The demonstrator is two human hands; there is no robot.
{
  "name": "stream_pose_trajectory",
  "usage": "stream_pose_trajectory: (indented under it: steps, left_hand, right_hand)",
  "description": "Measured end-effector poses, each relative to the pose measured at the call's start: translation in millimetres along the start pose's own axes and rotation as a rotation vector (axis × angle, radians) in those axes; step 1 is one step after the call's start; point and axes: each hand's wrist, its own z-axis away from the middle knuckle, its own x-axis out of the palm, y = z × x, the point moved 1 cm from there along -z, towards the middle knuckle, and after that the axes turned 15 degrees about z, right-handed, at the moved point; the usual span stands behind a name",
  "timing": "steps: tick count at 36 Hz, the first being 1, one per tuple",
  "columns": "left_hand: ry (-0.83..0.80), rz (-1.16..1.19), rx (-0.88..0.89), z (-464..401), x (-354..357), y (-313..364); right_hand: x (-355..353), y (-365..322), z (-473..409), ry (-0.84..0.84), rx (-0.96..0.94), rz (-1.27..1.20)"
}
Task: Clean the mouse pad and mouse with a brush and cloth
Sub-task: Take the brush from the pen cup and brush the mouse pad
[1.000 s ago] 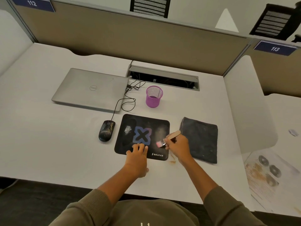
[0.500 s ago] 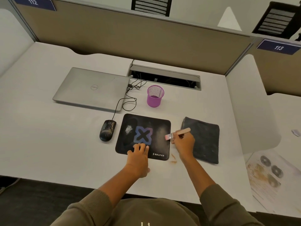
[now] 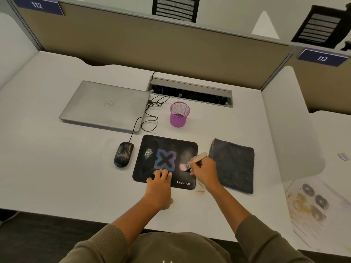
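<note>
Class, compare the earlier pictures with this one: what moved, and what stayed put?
The right hand swept the brush rightward off the mouse pad, then back onto it, its grip unchanged. The left hand stayed pressing the pad's near edge; the mouse and cloth did not move.

A white desk sits in a cubicle with tan partition walls and dark carpet.

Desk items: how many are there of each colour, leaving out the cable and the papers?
Black or dark: 3: mouse, mouse pad, cloth
Silver: 1: laptop
Purple: 1: mesh cup
Wood and pink: 1: brush
Total: 6
</note>
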Motion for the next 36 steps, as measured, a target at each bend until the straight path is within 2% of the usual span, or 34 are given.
stream_pose_trajectory:
  steps: [5,7,12,14,19,21,23,25,32,34,36]
  left_hand:
    - [-0.001,-0.014,-0.009,0,0,1]
    - [0.001,-0.018,-0.012,0,0,1]
    - [0.002,-0.011,-0.012,0,-1,2]
    - [0.001,-0.013,-0.01,-1,-1,1]
    - [-0.008,-0.014,-0.011,-1,0,1]
    - [-0.009,-0.011,-0.012,-2,0,1]
    - [-0.008,-0.007,-0.011,-3,-1,2]
    - [-0.009,-0.006,-0.009,-3,-2,2]
    - [-0.018,-0.026,-0.012,-1,-1,1]
    - [-0.019,-0.026,-0.013,-2,-2,2]
    - [-0.018,-0.022,-0.014,-2,-3,3]
  right_hand:
    - [-20,5,-25,0.257,0.152,-0.025]
    - [-20,5,-26,0.302,0.174,-0.039]
    - [3,-6,-7,0.028,-0.015,0.019]
    - [-2,-5,-13,0.049,-0.006,0.023]
    - [-24,0,-33,0.274,0.183,-0.08]
    - [-16,-4,-27,0.225,0.141,-0.059]
    - [-4,-9,-18,0.073,0.034,0.008]
    - [2,-10,-15,0.0,-0.03,0.06]
    - [-19,1,-41,0.291,0.172,-0.037]
    - [-10,-1,-35,0.219,0.104,-0.012]
    - [0,-6,-26,0.067,0.003,0.018]
